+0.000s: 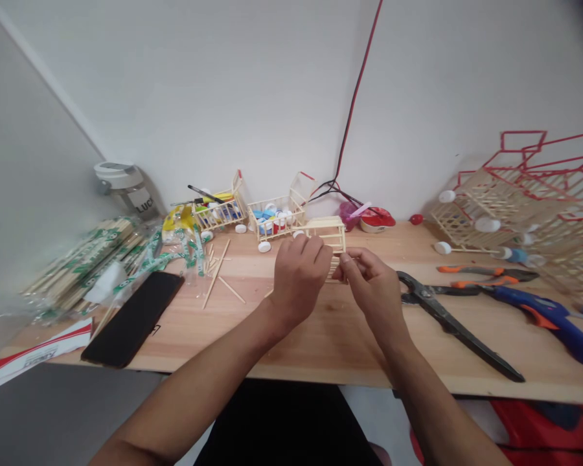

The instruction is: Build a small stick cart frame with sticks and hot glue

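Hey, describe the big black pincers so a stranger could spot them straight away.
On the wooden table, look just right of the person's right hand. The black pincers lie there, one long handle slanting toward the table's near edge. Unlike the orange-gripped pliers and the blue-and-orange tool nearby, they show no bright colour.

The left hand hides its own fingertips and part of the stick frame at centre. The right edge cuts off the blue-and-orange tool and red-trimmed stick carts; print on the lower-left wrapper is too blurred to read.
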{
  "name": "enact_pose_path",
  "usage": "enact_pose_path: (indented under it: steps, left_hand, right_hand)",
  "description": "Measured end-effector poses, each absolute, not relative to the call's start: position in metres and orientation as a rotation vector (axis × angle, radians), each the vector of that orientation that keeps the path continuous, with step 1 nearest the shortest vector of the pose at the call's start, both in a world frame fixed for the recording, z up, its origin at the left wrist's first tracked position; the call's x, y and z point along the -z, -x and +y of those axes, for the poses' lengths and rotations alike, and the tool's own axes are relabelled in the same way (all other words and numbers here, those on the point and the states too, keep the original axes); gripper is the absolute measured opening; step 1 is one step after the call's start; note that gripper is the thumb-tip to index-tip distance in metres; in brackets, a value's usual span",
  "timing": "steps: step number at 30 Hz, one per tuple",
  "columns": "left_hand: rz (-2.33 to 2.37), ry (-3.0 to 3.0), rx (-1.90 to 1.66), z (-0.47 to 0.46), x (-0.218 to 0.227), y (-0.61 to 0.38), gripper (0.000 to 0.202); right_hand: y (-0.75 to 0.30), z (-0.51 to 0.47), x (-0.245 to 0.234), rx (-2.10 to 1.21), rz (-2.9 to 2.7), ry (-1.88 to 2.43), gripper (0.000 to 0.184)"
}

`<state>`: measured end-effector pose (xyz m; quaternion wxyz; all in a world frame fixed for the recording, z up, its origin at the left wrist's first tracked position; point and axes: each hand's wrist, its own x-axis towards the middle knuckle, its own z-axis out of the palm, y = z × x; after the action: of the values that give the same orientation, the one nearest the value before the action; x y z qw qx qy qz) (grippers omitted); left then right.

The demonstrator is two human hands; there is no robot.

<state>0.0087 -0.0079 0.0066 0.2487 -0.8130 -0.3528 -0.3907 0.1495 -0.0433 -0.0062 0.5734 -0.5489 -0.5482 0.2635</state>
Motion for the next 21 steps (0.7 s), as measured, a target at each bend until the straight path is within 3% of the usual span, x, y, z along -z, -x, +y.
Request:
enact_pose_path:
  steps: [11,15,18,21]
  left_hand:
    - [-0.988,2.302,1.146,-0.007,-0.006,-0.009,0.018]
    - [-1.187,2.399,1.585,-0.006,-0.007,-0.003,0.008]
    - [-1.522,2.434,2.006,-0.002,-0.006,0.005,0.009]
    - [-1.747,2.627,2.205,0.003,-0.005,0.010,0.013]
  right_hand:
    - [-0.147,-0.043,0.001,-0.601,-1.228,1.265,0.021]
    - [-0.152,-0.040,0.005,-0.617,-1.148,1.269,0.020]
    - [-0.155,-0.038,0.008,-0.626,-1.104,1.281,0.021]
    - [-0.156,-0.038,0.008,-0.630,-1.078,1.284,0.021]
